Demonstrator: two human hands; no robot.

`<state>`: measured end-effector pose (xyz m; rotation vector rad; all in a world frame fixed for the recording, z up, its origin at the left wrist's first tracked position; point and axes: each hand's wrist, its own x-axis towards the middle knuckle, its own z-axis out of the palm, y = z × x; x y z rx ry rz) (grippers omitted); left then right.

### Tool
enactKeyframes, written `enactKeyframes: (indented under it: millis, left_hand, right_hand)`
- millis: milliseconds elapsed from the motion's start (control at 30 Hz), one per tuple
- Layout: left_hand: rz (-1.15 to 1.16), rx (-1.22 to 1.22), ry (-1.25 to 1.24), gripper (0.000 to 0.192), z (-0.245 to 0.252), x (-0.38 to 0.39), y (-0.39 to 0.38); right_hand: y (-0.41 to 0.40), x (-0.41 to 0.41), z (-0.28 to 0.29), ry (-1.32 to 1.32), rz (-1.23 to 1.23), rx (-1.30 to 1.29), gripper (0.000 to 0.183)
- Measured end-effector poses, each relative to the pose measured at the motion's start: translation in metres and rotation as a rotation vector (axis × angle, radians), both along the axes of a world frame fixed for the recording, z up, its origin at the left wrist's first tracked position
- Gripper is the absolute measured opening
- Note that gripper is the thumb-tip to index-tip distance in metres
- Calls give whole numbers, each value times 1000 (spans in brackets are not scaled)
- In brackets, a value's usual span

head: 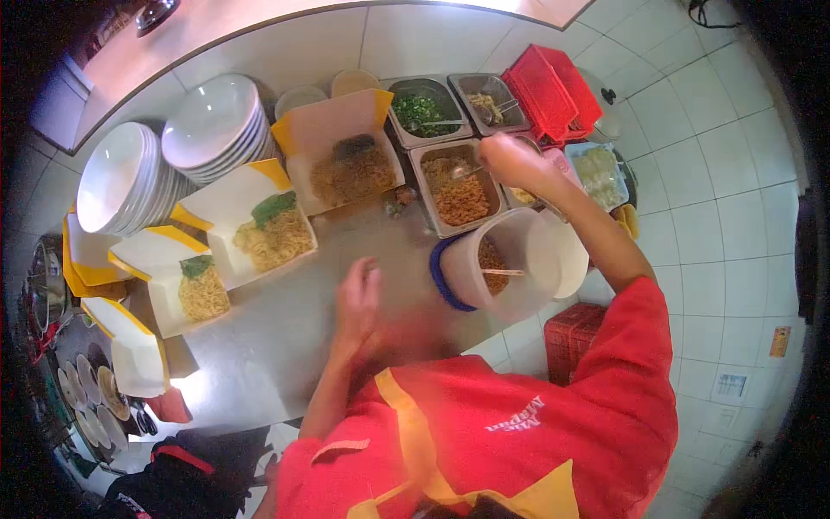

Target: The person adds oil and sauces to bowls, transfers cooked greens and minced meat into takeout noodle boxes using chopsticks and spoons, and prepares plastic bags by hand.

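My right hand [509, 159] grips the handle of a metal spoon [462, 171] at the edge of a steel pan [428, 214]. Orange-brown minced topping [462, 201] and a paler crumbly food fill that pan. Above the steel table [292, 350], my left hand [360, 295] hovers with fingers loosely bent and nothing visible in it. To its left stand open yellow-and-white food boxes. One box [224, 259] holds noodles [275, 240] with a green leaf, and a smaller one [162, 305] holds similar noodles [204, 298]. A box farther back [301, 188] contains darker brown noodles [356, 172].
Stacked white bowls [207, 130] line the back left. A pan of chopped greens [421, 110], another steel pan [489, 107] and red baskets [551, 91] stand at the back right. A tilted clear tub [532, 259] is near my right arm. Another person's dark clothing [188, 473] shows lower left.
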<state>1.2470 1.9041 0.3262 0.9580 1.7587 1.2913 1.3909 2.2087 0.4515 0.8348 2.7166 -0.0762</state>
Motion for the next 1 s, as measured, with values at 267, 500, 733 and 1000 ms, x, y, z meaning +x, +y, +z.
enactKeyframes:
  millis: [267, 500, 733, 1000]
  left_hand:
    - [-40, 206, -651, 18, -21, 56, 115]
    - [28, 61, -702, 17, -8, 60, 128]
    - [48, 88, 124, 53, -20, 47, 146]
    - [72, -11, -18, 44, 9, 19, 70]
  right_hand:
    - [2, 29, -72, 433, 357, -226, 22]
    - [28, 26, -87, 106, 189, -656, 15]
    - [50, 29, -61, 43, 55, -847, 17]
    - [52, 49, -16, 136, -176, -775, 12]
